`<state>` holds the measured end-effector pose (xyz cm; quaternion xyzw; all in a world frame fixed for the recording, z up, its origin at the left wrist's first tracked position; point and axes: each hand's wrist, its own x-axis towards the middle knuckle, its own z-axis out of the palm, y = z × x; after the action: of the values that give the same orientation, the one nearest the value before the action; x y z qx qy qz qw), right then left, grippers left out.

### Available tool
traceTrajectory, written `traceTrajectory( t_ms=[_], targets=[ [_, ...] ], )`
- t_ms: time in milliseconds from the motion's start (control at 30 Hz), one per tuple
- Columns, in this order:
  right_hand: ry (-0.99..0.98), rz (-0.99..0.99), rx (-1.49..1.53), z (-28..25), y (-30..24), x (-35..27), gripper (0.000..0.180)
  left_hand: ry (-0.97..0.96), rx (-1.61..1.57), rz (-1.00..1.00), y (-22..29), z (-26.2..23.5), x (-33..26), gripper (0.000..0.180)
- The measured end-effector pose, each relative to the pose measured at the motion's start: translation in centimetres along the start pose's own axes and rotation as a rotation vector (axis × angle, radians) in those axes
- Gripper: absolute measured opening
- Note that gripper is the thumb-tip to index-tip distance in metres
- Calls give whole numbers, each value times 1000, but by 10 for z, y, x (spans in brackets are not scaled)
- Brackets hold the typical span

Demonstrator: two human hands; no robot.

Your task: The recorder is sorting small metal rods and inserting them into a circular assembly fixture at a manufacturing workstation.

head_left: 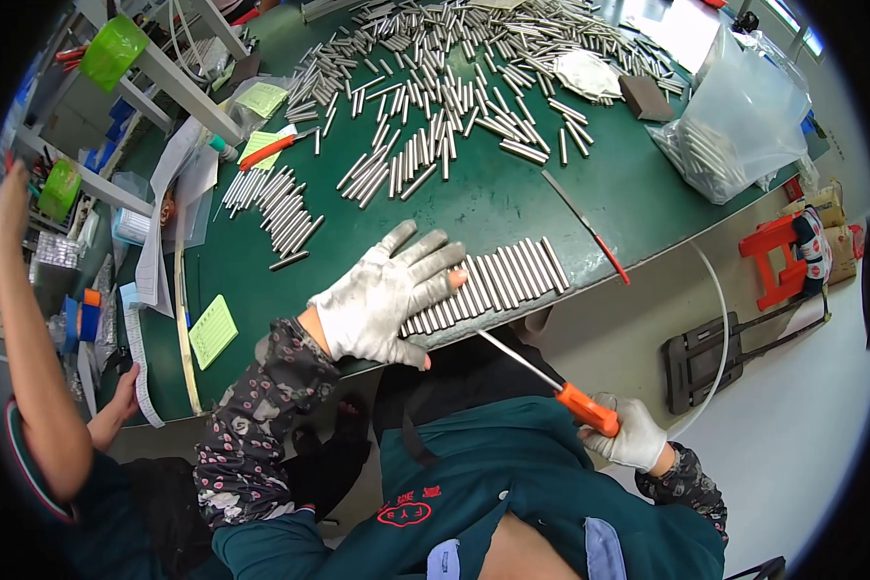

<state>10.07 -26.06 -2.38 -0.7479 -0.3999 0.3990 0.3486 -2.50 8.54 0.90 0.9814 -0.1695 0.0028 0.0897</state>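
A row of short metal rods (512,278) lies side by side along the near edge of the green table. My left hand (382,292), in a white glove with bare thumb and finger tips showing, rests flat with fingers spread over the row's left end, hiding some rods. In my gloved right hand (630,433) is an orange-handled tool (587,410) with a long, thin, pale shaft. The fingers wrap round the handle's end, and the shaft's tip comes close to the near side of the row. Its exact kind cannot be made out.
Many loose rods (435,116) cover the table's (358,237) far part. A red-handled file (590,232) lies right of the row, beyond it a plastic bag (735,116) of rods. Orange-handled pliers (271,151) and yellow paper (213,332) lie left. A co-worker's arm (39,319) is at far left.
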Motion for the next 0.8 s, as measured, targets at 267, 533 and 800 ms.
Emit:
traceTrajectory(
  t_ms=[267, 533, 800],
  targets=[
    [39, -1, 1, 5, -7, 5, 21, 33, -26, -15, 2, 0, 1, 91],
    [68, 51, -24, 9, -7, 5, 18, 46, -15, -8, 1, 2, -1, 92],
    [-25, -17, -69, 11, -16, 11, 17, 40, -1, -16, 1, 3, 0, 93]
  ],
)
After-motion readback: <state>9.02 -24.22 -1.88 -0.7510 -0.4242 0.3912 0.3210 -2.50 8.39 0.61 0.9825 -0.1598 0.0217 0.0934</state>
